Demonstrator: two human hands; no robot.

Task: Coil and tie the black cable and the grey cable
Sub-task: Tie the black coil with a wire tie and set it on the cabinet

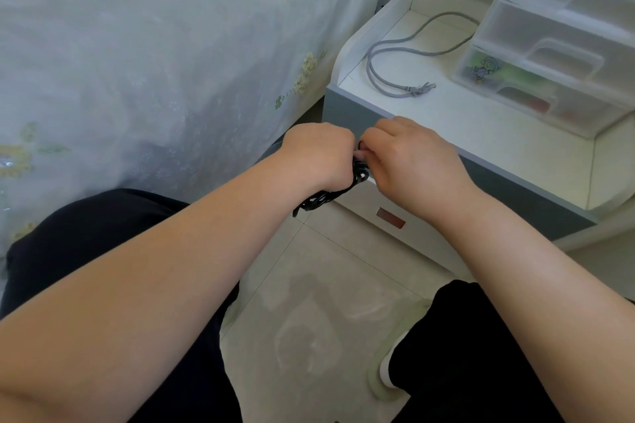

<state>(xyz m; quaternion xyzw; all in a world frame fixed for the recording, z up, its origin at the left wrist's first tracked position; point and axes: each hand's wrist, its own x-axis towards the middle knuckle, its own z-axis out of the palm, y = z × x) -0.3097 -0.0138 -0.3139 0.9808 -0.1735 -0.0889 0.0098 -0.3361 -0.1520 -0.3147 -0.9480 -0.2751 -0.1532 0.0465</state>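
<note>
I'm looking down at a bed [154, 55] filling the left of the view, covered in a pale sheet with faint yellow-green flower print, its edge hanging down toward the floor. Pale tiled floor [309, 302] is showing below between my two dark-trousered knees, with a light shoe [388, 367] sitting on it at lower right. To the right of the bed a white nightstand [481, 148] with a grey front edge is standing close against it; a drawer front with a small rectangular pull is showing under the top. On the back right of the top a translucent plastic drawer unit [556, 41] is sitting, with coloured items blurred inside its lowest drawer.

The grey cable [412, 45] is lying loose and uncoiled on the nightstand top, just left of the drawer unit, looping from behind it to its ends near the front edge.

My left hand [318, 156] is curling closed around the black cable [330, 196], which is bunched in loops and hanging out below the wrist, in front of the nightstand's front edge. My right hand [415, 158] is meeting it fingertip to fingertip, fingers bent and pinching the black cable at the top of the bundle. I can't tell how the strands are wrapped; fingers are hiding it.
</note>
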